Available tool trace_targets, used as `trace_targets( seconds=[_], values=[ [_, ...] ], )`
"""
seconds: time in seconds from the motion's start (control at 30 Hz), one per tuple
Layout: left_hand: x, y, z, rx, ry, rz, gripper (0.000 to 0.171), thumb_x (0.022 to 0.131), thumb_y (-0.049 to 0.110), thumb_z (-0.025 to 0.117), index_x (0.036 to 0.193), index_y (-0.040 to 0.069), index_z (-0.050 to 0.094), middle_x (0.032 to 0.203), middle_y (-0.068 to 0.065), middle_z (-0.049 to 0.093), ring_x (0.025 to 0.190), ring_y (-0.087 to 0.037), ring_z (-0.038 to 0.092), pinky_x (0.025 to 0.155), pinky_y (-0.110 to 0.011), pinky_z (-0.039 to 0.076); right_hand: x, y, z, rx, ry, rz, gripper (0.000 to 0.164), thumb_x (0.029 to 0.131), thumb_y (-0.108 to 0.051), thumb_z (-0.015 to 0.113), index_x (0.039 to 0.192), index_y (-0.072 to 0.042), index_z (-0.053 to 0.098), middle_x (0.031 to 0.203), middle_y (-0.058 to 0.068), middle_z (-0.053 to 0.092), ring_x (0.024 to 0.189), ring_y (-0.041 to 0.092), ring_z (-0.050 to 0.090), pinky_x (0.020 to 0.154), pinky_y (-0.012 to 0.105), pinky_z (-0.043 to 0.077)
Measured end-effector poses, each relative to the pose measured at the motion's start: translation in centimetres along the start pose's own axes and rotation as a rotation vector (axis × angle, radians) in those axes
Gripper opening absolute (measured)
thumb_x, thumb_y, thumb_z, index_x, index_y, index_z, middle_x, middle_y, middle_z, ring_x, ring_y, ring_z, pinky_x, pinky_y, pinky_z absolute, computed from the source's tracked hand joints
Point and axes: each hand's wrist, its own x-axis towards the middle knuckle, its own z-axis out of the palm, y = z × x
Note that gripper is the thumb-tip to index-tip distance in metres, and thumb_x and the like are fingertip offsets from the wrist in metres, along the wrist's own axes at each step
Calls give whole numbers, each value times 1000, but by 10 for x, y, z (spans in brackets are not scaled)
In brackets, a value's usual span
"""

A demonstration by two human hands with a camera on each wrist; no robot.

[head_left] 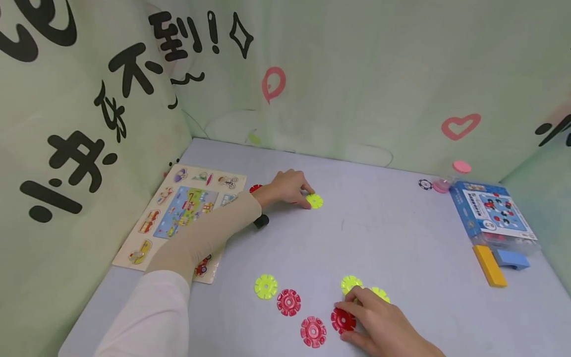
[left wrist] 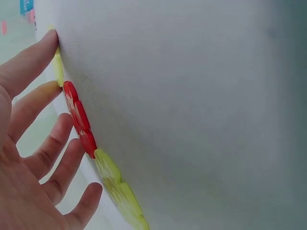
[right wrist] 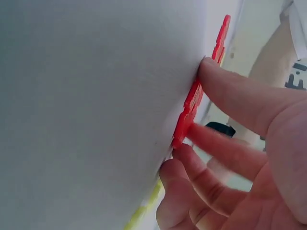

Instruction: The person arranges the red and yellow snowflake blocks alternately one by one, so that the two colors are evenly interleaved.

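Note:
My left hand (head_left: 287, 187) pinches a yellow-green notched plastic disc (head_left: 314, 201) by its edges, thumb and forefinger on opposite sides, flat on the table. In the left wrist view a red disc (left wrist: 79, 120) and another yellow-green disc (left wrist: 117, 189) lie along the other fingers. At the front, my right hand (head_left: 381, 320) grips a red notched disc (head_left: 343, 321) between thumb and fingers. Two yellow-green discs, one at the fingertips (head_left: 351, 284) and one partly covered (head_left: 380, 293), lie beyond that hand. To its left are two red discs (head_left: 314, 332) (head_left: 289, 302) and a yellow-green disc (head_left: 265, 286).
A wooden picture puzzle board (head_left: 178, 198) lies at left under the left forearm, with a black object (head_left: 261, 221) near the wrist. At right are a blue box (head_left: 495, 210), a yellow block (head_left: 489, 266), a blue block (head_left: 511, 259) and a pink-lidded container (head_left: 461, 167). Curtains surround the table.

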Motion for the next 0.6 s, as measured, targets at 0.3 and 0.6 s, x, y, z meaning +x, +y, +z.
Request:
trace_targets(
  seconds=[0.3, 0.6],
  values=[
    [-1, 0, 2, -6, 11, 2, 45, 71, 49, 79, 113, 36, 69, 111, 10, 62, 96, -12, 48, 80, -37, 35, 3, -3, -3, 175, -44, 14, 57, 62, -50, 83, 110, -24, 68, 104, -10, 58, 93, 7, 55, 65, 23, 56],
    [2, -1, 2, 9, 18, 6, 46, 70, 50, 79, 113, 37, 69, 113, 11, 64, 94, -11, 48, 79, -37, 35, 10, -1, -16, 192, -168, 20, 46, 65, -44, 83, 106, -28, 70, 105, -10, 58, 91, 7, 53, 71, 24, 56]
  ],
)
